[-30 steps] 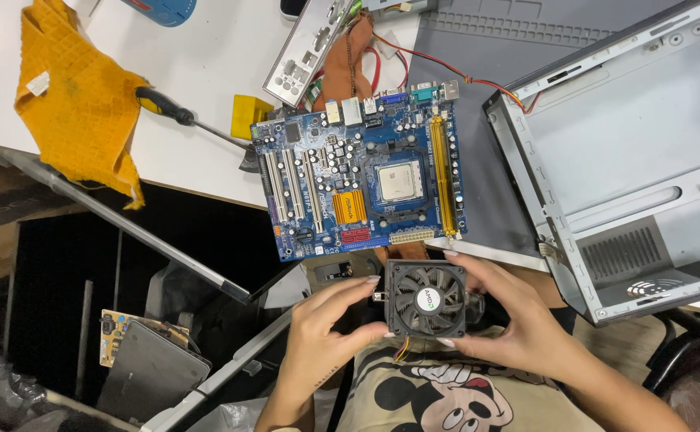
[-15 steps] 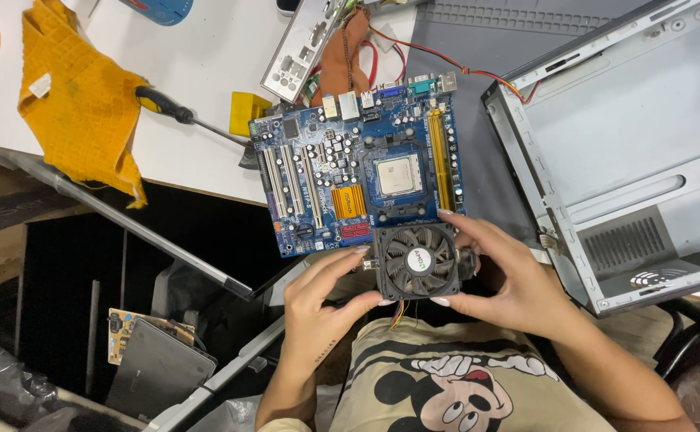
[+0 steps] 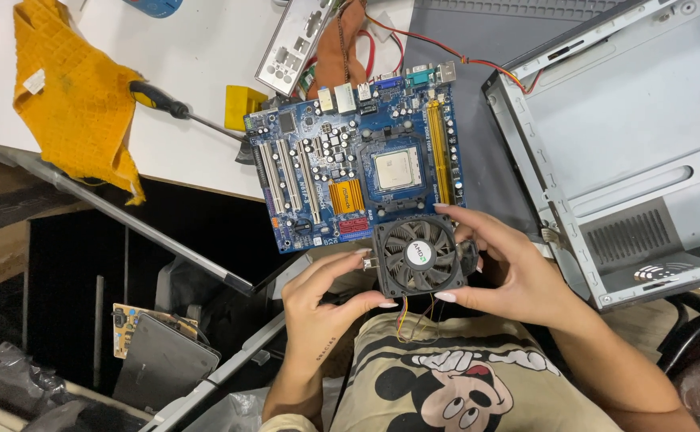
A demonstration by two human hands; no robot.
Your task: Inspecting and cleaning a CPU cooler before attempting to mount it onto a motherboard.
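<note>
Both my hands hold a black square cooler fan (image 3: 419,254) with a heat sink under it, just off the near edge of a blue motherboard (image 3: 342,180). My left hand (image 3: 326,300) grips its left and lower side. My right hand (image 3: 510,272) grips its right side, fingers reaching over the top edge. Thin coloured wires (image 3: 410,320) hang from the fan toward my shirt. The board's processor (image 3: 396,167) sits bare in its socket, straight above the fan.
An open grey computer case (image 3: 630,152) lies to the right. A screwdriver (image 3: 182,112), a yellow cloth (image 3: 78,96), a small yellow block (image 3: 243,106) and a metal port plate (image 3: 294,44) lie on the white table (image 3: 198,48). Dark clutter sits below the table edge at left.
Both hands have carried the fan up and away from my body, from near my lap to the near edge of the motherboard.
</note>
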